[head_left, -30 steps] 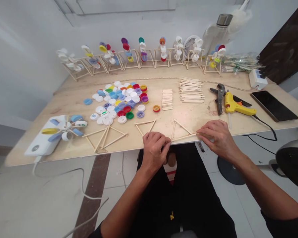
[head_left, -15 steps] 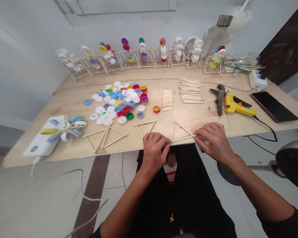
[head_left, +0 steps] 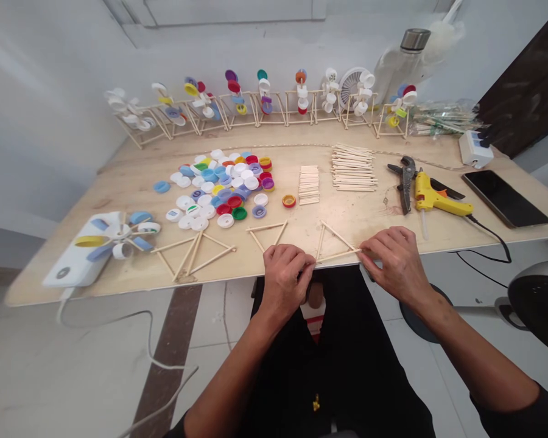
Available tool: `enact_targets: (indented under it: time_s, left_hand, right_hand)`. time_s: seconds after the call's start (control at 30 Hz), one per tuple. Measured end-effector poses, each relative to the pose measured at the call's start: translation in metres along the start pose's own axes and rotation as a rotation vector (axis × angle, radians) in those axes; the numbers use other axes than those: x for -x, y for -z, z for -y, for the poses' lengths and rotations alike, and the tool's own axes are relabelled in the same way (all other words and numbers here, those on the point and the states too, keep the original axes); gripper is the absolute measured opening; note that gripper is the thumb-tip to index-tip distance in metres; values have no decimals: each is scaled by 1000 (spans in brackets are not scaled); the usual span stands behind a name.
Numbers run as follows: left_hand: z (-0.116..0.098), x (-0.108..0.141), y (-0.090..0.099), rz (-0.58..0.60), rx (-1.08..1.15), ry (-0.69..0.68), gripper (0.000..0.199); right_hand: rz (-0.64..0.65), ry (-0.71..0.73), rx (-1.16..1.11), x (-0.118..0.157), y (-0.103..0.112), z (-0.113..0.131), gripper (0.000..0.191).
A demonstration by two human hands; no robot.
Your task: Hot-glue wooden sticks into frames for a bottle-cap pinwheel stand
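At the table's front edge lies a triangle of thin wooden sticks (head_left: 336, 256). My left hand (head_left: 287, 277) pinches its left corner, and my right hand (head_left: 393, 261) pinches the right end of the front stick. Both hands are closed, with fingertips at the wood. Another stick triangle (head_left: 267, 227) is partly hidden behind my left hand. Further left, two more triangles (head_left: 210, 261) lie side by side. A pile of coloured bottle caps (head_left: 223, 182) spreads beyond them. A bundle of long sticks (head_left: 354, 168) and a row of short sticks (head_left: 309, 185) lie behind the triangle.
On the right are a yellow glue gun (head_left: 442, 198), pliers (head_left: 407, 182) and a black phone (head_left: 505, 198). A white power bank (head_left: 80, 258) carries a bottle-cap wheel (head_left: 121, 237) at left. Several stick stands with cap wheels (head_left: 262, 103) line the wall.
Almost nothing differs. The whole view has shifted very slightly, and both hands keep their pinch on the stick triangle.
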State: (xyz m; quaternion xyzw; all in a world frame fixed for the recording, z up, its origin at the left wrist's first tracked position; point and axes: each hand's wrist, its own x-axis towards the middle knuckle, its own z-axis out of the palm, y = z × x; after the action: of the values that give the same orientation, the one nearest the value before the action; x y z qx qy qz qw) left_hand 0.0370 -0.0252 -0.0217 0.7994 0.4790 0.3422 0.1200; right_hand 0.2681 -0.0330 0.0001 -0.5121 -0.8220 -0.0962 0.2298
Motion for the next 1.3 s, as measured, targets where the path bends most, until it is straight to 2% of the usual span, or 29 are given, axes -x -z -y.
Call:
enact_targets:
  time_s: [0.47, 1.3]
  left_hand:
    - [0, 0, 0, -15, 5, -9, 13]
    - [2, 1, -1, -27, 15, -4, 14]
  right_hand:
    - [-8, -2, 54, 0, -2, 3, 5]
    - [-5, 72, 176, -6, -2, 4, 13]
